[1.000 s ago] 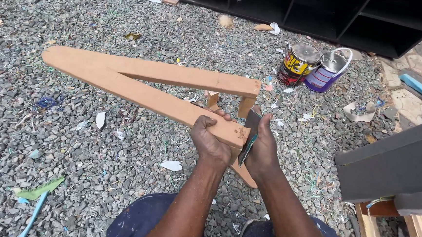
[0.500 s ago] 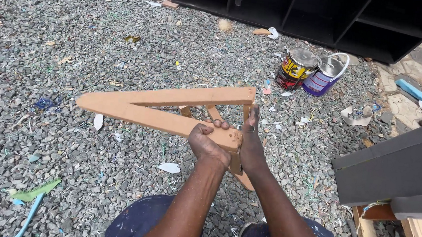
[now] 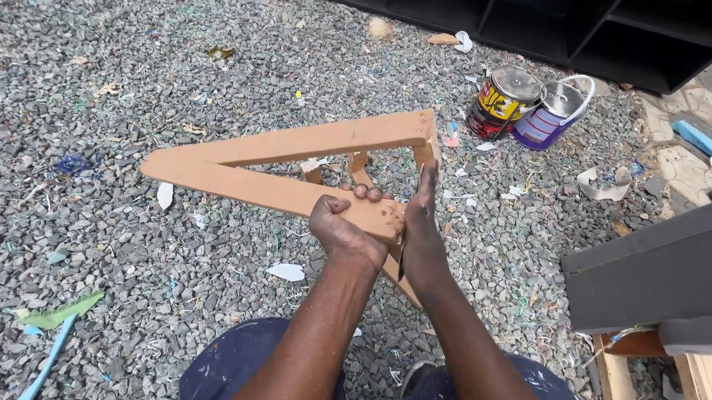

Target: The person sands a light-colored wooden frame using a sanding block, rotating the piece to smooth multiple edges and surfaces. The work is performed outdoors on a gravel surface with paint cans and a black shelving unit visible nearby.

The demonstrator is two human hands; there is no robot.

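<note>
1. Since half a second ago we have tipped the V-shaped wooden frame (image 3: 292,167) a little further up and toward us; its pointed end now sits slightly nearer the middle of the view, and our hands have barely shifted on it.
2. We hold the frame over the gravel ground (image 3: 82,233), in front of our knees, its wide end close to us and its point aimed left.
3. Our left hand (image 3: 342,228) grips the lower rail near the joint, its fingers (image 3: 365,192) curled over the top edge and clamped on the wood.
4. Our right hand (image 3: 425,221) stands edge-on against the frame's end, fingers together and stretched upward along it, pressing a thin dark flat tool (image 3: 403,256) to the wood; what kind of tool it is we cannot tell.
5. As we judge it, the frame is assembled with its cross pieces in place, and the surface looks bare and unfinished, so the work on it seems early.
6. Two paint cans (image 3: 535,104) stand well apart to the right, lids on.
</note>
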